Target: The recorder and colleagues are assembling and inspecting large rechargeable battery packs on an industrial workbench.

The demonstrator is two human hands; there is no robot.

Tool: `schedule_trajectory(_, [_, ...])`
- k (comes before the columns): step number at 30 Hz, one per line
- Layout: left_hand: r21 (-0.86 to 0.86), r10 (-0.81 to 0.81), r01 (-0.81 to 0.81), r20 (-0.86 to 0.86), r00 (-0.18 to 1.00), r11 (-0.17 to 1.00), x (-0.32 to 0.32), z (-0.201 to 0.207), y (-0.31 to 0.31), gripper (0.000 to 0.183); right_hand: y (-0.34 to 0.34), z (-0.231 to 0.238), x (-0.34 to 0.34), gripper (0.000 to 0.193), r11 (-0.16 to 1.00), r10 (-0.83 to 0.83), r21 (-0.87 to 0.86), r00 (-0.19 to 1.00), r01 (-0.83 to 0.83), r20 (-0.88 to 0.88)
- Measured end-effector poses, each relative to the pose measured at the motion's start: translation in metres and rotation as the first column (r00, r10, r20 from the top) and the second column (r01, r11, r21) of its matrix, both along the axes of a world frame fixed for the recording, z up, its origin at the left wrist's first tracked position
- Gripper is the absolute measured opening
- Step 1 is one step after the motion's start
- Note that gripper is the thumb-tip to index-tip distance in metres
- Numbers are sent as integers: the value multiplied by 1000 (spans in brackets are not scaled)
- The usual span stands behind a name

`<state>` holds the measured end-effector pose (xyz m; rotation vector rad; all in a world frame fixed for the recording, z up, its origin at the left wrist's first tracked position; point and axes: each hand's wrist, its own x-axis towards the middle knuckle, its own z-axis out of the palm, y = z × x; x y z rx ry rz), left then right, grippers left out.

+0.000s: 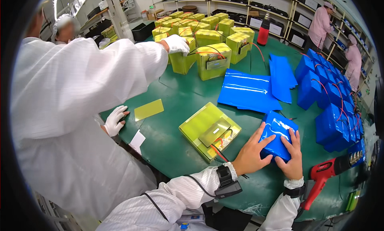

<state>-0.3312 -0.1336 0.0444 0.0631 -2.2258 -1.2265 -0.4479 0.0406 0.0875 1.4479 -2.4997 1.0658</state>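
A battery pack in shiny blue wrap (277, 131) lies on the green table, between my two hands. My left hand (253, 151) holds its left side, with the index finger along the edge and the thumb at the near edge. My right hand (292, 155) grips the right side, fingers spread over the top and right edge. Dark wire ends stick out past its far edge. Just left of my left hand lies an unwrapped yellow-green battery pack (200, 125), with a small board and red and black wires at its near right side.
Flat blue sleeves (248, 89) lie beyond. Wrapped blue packs (334, 125) crowd the right; a red heat gun (322, 177) lies near my right wrist. Yellow-green packs (214, 63) stand at the back, where a co-worker's gloved hand (176, 45) reaches. Another gloved hand (115, 121) rests by a yellow sheet (149, 109).
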Motion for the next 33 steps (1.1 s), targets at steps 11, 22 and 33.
schedule_trajectory(11, [-126, 120, -124, -39, 992, 984, 21, 32, 8, 67, -1, -3, -3, 68, 1000, 9, -24, 1000, -9, -27])
schedule_trajectory(22, [-176, 733, -788, -293, 614, 590, 85, 111, -293, 43, 10, -7, 2, 58, 998, -16, -60, 998, 19, 53])
schedule_trajectory(33, [-529, 785, -599, 255, 565, 602, 56, 106, -388, 87, -1, -1, 2, 56, 997, -18, -69, 996, 24, 84])
